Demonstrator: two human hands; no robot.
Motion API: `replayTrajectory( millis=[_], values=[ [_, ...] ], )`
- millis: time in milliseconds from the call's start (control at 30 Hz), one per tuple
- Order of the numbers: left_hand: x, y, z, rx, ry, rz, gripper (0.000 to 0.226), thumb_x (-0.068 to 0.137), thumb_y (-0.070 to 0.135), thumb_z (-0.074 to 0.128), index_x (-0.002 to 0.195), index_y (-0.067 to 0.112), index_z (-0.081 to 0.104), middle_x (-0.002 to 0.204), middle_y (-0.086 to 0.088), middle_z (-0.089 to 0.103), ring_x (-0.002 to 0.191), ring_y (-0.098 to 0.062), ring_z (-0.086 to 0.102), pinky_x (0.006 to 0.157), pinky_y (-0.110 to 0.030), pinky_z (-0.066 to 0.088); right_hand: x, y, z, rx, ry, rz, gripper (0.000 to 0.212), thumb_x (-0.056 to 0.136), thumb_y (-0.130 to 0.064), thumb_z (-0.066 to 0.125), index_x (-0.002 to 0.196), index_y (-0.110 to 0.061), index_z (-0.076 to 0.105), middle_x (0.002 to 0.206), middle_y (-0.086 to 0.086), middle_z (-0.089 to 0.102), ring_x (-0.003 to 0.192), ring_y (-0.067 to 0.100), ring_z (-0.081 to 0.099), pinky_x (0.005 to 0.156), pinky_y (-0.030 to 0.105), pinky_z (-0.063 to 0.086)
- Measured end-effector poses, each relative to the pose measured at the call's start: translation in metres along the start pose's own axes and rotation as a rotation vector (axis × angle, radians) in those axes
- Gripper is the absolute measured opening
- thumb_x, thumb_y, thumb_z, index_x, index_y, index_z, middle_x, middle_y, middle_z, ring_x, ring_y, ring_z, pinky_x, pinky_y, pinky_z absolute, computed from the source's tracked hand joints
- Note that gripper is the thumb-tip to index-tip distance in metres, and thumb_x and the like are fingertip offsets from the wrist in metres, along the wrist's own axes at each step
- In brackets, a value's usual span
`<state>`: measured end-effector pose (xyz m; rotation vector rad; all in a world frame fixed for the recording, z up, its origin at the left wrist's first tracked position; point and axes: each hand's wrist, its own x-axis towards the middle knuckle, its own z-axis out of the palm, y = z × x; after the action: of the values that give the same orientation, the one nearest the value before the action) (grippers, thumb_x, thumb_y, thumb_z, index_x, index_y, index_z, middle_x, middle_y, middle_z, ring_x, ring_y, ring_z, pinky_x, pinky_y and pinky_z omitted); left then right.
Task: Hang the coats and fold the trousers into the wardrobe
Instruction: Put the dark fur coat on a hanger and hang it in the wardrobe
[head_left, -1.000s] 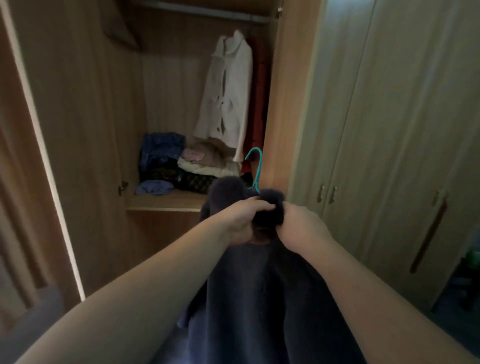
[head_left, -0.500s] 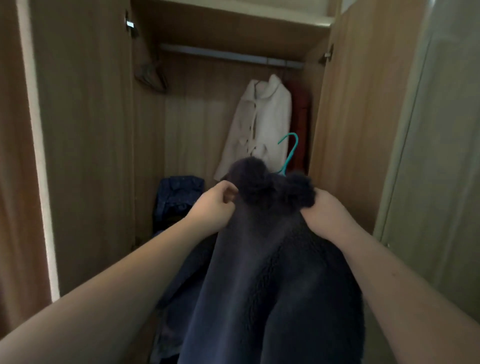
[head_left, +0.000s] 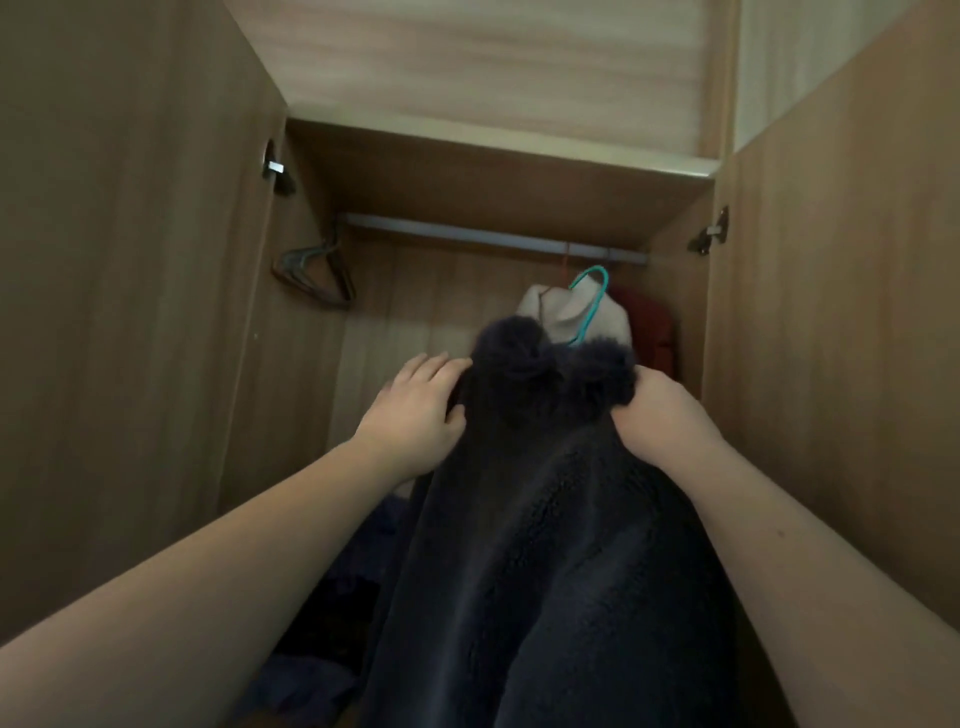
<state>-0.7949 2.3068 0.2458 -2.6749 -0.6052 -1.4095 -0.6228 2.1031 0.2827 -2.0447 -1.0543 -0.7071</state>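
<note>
A dark navy fleece coat (head_left: 550, 545) hangs on a teal hanger (head_left: 589, 301) whose hook rises above the collar, a little below the metal rail (head_left: 488, 236). My left hand (head_left: 415, 415) grips the coat's left shoulder. My right hand (head_left: 660, 421) is clenched on the right shoulder. Behind the collar hang a white coat (head_left: 571, 312) and a red garment (head_left: 657, 327) on the rail's right part.
Several empty dark hangers (head_left: 317, 273) hang at the rail's left end. The open wardrobe doors (head_left: 130, 312) stand close on both sides. Dark folded clothes (head_left: 332, 613) lie low on the shelf, mostly hidden by the coat.
I have stepped closer and lifted the coat upward toward the rail. The view tilted up, so the shelf of folded clothes dropped mostly out of sight.
</note>
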Motion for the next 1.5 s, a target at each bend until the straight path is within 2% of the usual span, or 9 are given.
replayTrajectory(
  millis=[200, 333, 433, 700, 767, 933, 1167, 1267, 1500],
  values=[
    [0.091, -0.036, 0.036, 0.04, 0.084, -0.024, 0.06, 0.099, 0.034, 0.046, 0.154, 0.032, 0.024, 0.164, -0.001, 0.022, 0.153, -0.025, 0.011, 0.122, -0.05, 0.021, 0.104, 0.007, 0.032, -0.031, 0.071, -0.031, 0.025, 0.095, -0.026, 0.048, 0.117, -0.024, 0.06, 0.11, 0.014, 0.067, 0.102, 0.038, 0.064, 0.083, 0.039, 0.05],
    [0.143, -0.052, 0.051, 0.152, 0.157, 0.017, 0.062, 0.1, 0.037, 0.044, 0.156, 0.036, 0.018, 0.166, 0.002, 0.014, 0.153, -0.022, 0.005, 0.122, -0.048, 0.02, 0.155, 0.011, 0.061, -0.052, 0.106, -0.082, 0.033, 0.098, -0.017, 0.047, 0.131, -0.016, 0.052, 0.095, 0.003, 0.05, 0.095, 0.031, 0.06, 0.074, 0.033, 0.043],
    [0.181, -0.065, 0.062, 0.219, 0.199, 0.034, 0.061, 0.101, 0.04, 0.04, 0.156, 0.038, 0.014, 0.167, 0.004, 0.01, 0.154, -0.02, 0.002, 0.124, -0.045, 0.015, 0.199, 0.013, 0.089, -0.037, 0.129, -0.097, 0.032, 0.096, -0.019, 0.047, 0.128, -0.018, 0.052, 0.095, 0.001, 0.055, 0.096, 0.03, 0.064, 0.078, 0.036, 0.052],
    [0.263, -0.134, 0.109, 0.247, 0.25, 0.07, 0.062, 0.101, 0.044, 0.039, 0.156, 0.042, 0.01, 0.167, 0.008, 0.006, 0.154, -0.017, -0.001, 0.124, -0.044, 0.009, 0.309, 0.005, 0.154, -0.074, 0.106, -0.033, 0.023, 0.1, -0.017, 0.049, 0.122, -0.022, 0.054, 0.113, 0.006, 0.066, 0.103, 0.029, 0.064, 0.085, 0.039, 0.053],
    [0.288, -0.153, 0.12, 0.261, 0.26, 0.092, 0.063, 0.101, 0.045, 0.038, 0.156, 0.042, 0.008, 0.167, 0.007, 0.004, 0.154, -0.017, -0.002, 0.124, -0.044, 0.008, 0.338, 0.001, 0.165, -0.094, 0.115, -0.023, 0.028, 0.099, -0.017, 0.049, 0.126, -0.023, 0.053, 0.117, 0.007, 0.066, 0.103, 0.029, 0.064, 0.089, 0.042, 0.054],
    [0.35, -0.186, 0.138, 0.303, 0.335, 0.167, 0.063, 0.101, 0.046, 0.035, 0.156, 0.042, 0.006, 0.167, 0.005, 0.006, 0.154, -0.02, -0.001, 0.123, -0.047, 0.007, 0.392, -0.006, 0.178, -0.139, 0.255, -0.067, 0.041, 0.092, -0.019, 0.043, 0.132, -0.022, 0.051, 0.109, 0.007, 0.066, 0.095, 0.032, 0.066, 0.084, 0.045, 0.057],
    [0.406, -0.198, 0.151, 0.288, 0.413, 0.208, 0.061, 0.1, 0.047, 0.034, 0.156, 0.04, 0.009, 0.167, 0.004, 0.006, 0.154, -0.02, -0.001, 0.124, -0.049, 0.007, 0.456, -0.022, 0.183, -0.229, 0.076, 0.046, 0.034, 0.097, -0.015, 0.051, 0.131, -0.017, 0.051, 0.129, 0.012, 0.061, 0.116, 0.035, 0.06, 0.098, 0.049, 0.052],
    [0.42, -0.2, 0.155, 0.257, 0.434, 0.199, 0.061, 0.1, 0.047, 0.033, 0.156, 0.04, 0.009, 0.167, 0.005, 0.006, 0.154, -0.02, -0.001, 0.124, -0.049, 0.007, 0.473, -0.025, 0.194, -0.3, 0.016, 0.068, 0.04, 0.1, -0.012, 0.048, 0.14, -0.014, 0.045, 0.14, 0.014, 0.053, 0.126, 0.038, 0.054, 0.104, 0.05, 0.047],
    [0.428, -0.2, 0.177, 0.19, 0.411, 0.184, 0.063, 0.1, 0.046, 0.037, 0.156, 0.041, 0.009, 0.168, 0.004, 0.004, 0.154, -0.019, -0.002, 0.124, -0.047, 0.007, 0.494, -0.019, 0.203, -0.356, 0.02, 0.027, 0.042, 0.097, -0.01, 0.051, 0.139, -0.013, 0.047, 0.131, 0.016, 0.059, 0.115, 0.038, 0.06, 0.096, 0.051, 0.052]
  ],
)
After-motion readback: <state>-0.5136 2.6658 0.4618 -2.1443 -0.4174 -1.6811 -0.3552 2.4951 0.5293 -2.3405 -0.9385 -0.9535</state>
